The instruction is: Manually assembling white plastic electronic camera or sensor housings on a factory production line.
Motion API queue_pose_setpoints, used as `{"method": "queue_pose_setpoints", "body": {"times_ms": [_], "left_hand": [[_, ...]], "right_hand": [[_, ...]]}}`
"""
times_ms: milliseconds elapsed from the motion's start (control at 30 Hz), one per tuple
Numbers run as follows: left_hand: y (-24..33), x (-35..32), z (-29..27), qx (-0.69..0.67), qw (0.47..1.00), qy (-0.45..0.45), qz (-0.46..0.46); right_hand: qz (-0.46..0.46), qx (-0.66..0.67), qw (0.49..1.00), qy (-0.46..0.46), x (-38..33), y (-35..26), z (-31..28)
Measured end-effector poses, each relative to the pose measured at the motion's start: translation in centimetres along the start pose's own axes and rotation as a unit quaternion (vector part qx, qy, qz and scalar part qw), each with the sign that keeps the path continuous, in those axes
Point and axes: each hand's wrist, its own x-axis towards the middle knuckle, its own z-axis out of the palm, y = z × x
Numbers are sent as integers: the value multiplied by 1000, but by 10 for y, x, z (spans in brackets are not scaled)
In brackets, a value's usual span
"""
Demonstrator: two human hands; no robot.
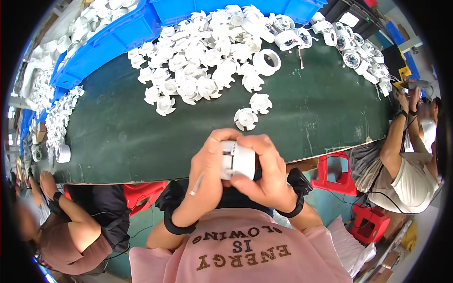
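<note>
Just over the table's near edge, I hold a white round plastic housing [243,161] between both hands. My left hand [206,166] is closed on its left side, where dark slots show in a narrower white part. Around the wider right side curl the fingers of my right hand [269,172], its thumb pressed low on the shell. A thin whitish strip [197,184] sticks out below my left hand; what it belongs to is hidden. Two loose white finned plastic parts [246,119] lie on the green table [122,137] just beyond my hands.
A heap of white finned parts [188,66] covers the far middle, with a white ring [266,62] beside it. Blue bins [108,42] line the back. Several wired white units [351,59] lie far right. Co-workers sit on both sides, near red stools [335,174].
</note>
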Motion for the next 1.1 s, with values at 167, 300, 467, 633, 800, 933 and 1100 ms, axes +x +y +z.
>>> {"method": "queue_pose_setpoints", "body": {"times_ms": [167, 300, 467, 633, 800, 933, 1100], "left_hand": [[5, -7, -3, 81, 994, 40, 55], [1, -6, -3, 145, 982, 76, 92], [-6, -6, -10, 174, 966, 67, 180], [-11, -6, -3, 175, 958, 70, 217], [-9, -13, -2, 175, 958, 67, 216], [-10, -15, 0, 164, 963, 71, 201], [-14, -16, -1, 163, 963, 63, 204]], "right_hand": [[9, 18, 999, 39, 0, -1, 8], [76, 101, 991, 32, -1, -2, 15], [34, 58, 998, -7, -2, 0, 12], [16, 160, 986, 35, -2, -3, 26], [-86, 139, 985, 53, -3, 2, 31], [-119, 96, 986, 69, 1, 0, 29], [-93, 117, 987, 52, 0, 1, 28]]}}
